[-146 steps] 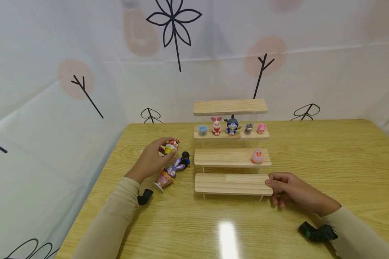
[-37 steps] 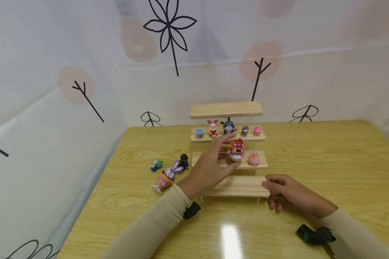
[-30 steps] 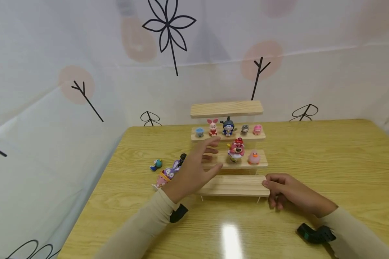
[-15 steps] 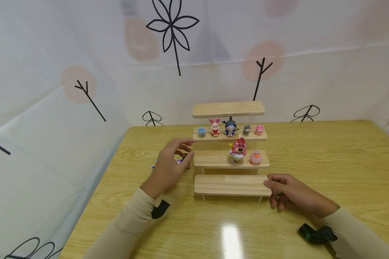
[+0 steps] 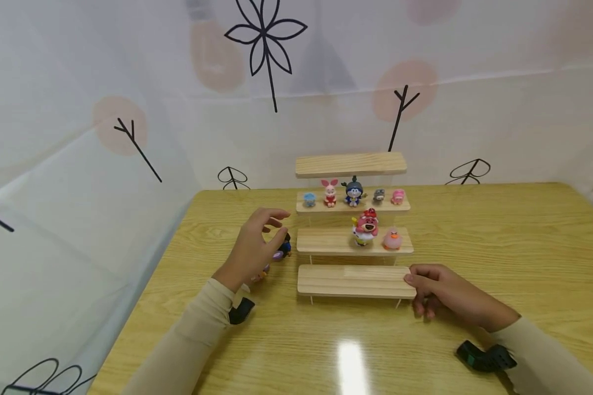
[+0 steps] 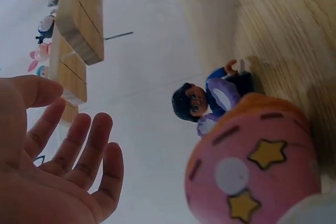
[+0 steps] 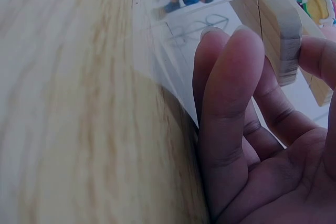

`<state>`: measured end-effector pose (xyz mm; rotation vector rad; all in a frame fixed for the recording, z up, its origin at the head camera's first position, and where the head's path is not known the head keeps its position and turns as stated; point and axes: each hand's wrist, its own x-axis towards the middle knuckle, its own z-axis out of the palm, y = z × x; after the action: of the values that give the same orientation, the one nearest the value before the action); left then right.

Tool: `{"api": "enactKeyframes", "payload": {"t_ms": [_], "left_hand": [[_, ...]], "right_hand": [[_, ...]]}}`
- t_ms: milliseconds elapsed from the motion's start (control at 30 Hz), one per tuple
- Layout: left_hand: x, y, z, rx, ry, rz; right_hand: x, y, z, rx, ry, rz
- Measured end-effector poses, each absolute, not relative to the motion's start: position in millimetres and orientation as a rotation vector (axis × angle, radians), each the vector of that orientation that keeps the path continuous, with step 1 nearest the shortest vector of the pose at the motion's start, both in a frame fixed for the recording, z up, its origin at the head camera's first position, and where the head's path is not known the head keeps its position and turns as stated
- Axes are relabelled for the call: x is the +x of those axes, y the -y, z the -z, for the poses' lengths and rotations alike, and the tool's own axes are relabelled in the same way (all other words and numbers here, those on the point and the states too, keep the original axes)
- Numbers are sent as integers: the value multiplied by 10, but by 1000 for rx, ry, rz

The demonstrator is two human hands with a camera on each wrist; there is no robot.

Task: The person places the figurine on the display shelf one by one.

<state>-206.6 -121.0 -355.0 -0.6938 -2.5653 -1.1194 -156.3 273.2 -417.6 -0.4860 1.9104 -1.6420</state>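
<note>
My left hand (image 5: 252, 247) hovers over the toys left of the stand, fingers loosely bent and nothing between them. Beneath it lie a purple-eared rabbit figurine (image 6: 252, 166) with a pink, star-marked body and a dark-haired toy figure (image 6: 191, 100). The hand partly covers both in the head view. My right hand (image 5: 449, 291) pinches the right end of the lowest board of a wooden tiered display stand (image 5: 353, 281). A red-capped pink bear figurine (image 5: 365, 227) stands upright on the tier above, left of a pink duck figurine (image 5: 392, 239).
On the third tier up sit several small figurines, among them a pink piglet (image 5: 330, 193) and a blue-capped figure (image 5: 354, 192). The top board (image 5: 351, 163) bears nothing. Clear legs hold up the boards. A patterned white cloth (image 5: 326, 126) hangs behind the wooden table (image 5: 499, 236).
My left hand carried the bear figurine from the table's left side to the second tier, let it go and moved back left over the toys. My right hand stays on the lowest board.
</note>
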Motion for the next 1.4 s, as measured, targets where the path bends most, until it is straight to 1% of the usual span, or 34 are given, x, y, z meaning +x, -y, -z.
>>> {"api": "enactKeyframes", "payload": {"t_ms": [267, 433, 1400], "left_hand": [[-2170, 1273, 3659, -584, 2690, 1105], [-2210, 1305, 3736, -558, 2762, 1100], [-2262, 1321, 3908, -564, 2939, 965]], "right_hand": [[-1565, -2737, 4182, -497, -1893, 1643], [-1565, -2739, 4179, -511, -1887, 1648], [-1560, -2725, 4163, -467, -1916, 1623]]}}
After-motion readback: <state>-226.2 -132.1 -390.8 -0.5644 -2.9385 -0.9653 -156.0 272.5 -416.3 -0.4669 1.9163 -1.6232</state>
